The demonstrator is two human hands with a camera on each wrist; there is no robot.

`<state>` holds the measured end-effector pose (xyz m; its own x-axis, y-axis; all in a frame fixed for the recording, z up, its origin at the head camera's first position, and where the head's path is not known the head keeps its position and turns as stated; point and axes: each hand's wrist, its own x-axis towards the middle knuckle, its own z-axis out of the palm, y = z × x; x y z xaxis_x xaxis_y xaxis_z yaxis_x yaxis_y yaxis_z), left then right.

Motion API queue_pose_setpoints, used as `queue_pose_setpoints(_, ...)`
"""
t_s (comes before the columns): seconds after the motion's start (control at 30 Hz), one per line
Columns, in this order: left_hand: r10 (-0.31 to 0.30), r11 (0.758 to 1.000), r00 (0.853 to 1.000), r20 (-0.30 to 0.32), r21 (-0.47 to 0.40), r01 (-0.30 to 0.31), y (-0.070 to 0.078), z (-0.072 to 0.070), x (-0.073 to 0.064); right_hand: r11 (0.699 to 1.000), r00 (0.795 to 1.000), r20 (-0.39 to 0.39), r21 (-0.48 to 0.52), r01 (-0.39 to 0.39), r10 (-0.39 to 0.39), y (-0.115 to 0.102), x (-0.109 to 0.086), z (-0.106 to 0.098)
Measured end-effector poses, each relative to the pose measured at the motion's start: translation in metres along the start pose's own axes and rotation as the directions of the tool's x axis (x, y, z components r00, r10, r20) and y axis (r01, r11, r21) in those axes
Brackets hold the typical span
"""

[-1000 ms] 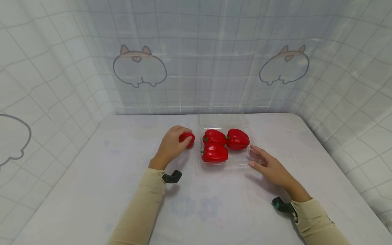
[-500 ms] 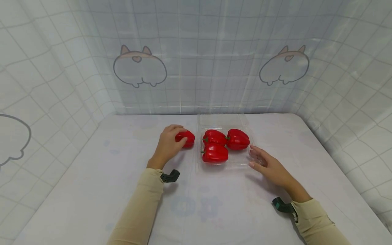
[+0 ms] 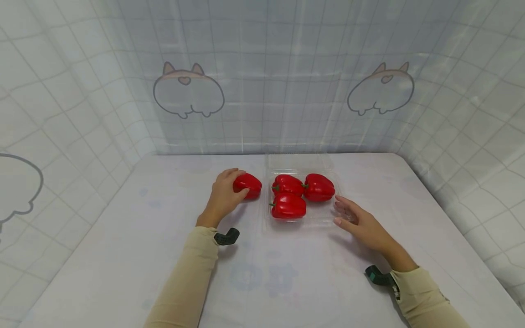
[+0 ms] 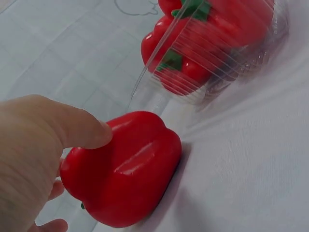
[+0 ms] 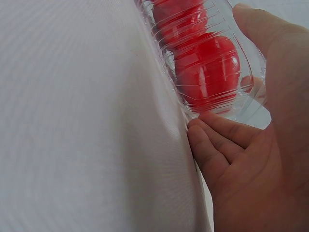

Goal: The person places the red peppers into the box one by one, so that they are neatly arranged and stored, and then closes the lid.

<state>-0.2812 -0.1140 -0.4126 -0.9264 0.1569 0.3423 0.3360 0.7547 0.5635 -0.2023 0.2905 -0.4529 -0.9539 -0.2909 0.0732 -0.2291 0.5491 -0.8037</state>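
Note:
A loose red pepper [image 3: 249, 185] lies on the white table just left of a clear plastic tray [image 3: 324, 217]. My left hand [image 3: 229, 187] grips its left side. In the left wrist view the thumb [image 4: 77, 130] sits on top of the loose pepper [image 4: 130, 174], with fingertips curled below it. Three red peppers [image 3: 288, 206] fill the tray, whose lid [image 3: 297, 160] lies open behind it. My right hand [image 3: 343, 213] holds the tray's near right corner. Up close, the right hand's fingers [image 5: 212, 140] curl against the tray wall [image 5: 166, 58].
The table [image 3: 266, 282] is covered with a white cloth with faint prints. Its side edges run along a checked curtain [image 3: 262, 91] that closes in the back, left and right. Small black wrist camera mounts [image 3: 224, 238] sit at both sleeves.
My left hand has slid back to the left on the loose pepper, so more of the pepper shows. The pepper, the tray and my right hand have stayed in place.

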Motion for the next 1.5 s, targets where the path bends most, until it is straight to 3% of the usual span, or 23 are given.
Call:
queue_pose_setpoints(0.53,-0.06,0.997,0.996,0.059,-0.037,0.063,-0.014,0.007,0.002,1.0,1.0,-0.004,-0.013,0.006,-0.006,0.0,0.0,0.0)
queue_pose_setpoints(0.9,-0.051,0.998,0.997,0.062,-0.031,0.053,-0.02,0.01,0.002,1.0,1.0,-0.008,-0.014,0.009,-0.009,0.001,0.001,0.001)
queue_pose_setpoints(1.13,-0.038,0.999,0.997,0.068,-0.028,0.04,-0.02,0.012,0.003,1.0,1.0,-0.007,-0.007,0.007,-0.007,0.0,0.001,0.001)
queue_pose_setpoints(1.5,-0.067,0.998,0.995,0.068,0.012,0.066,-0.018,0.013,0.001,1.0,1.0,0.001,0.01,0.012,-0.012,0.001,0.0,0.001)
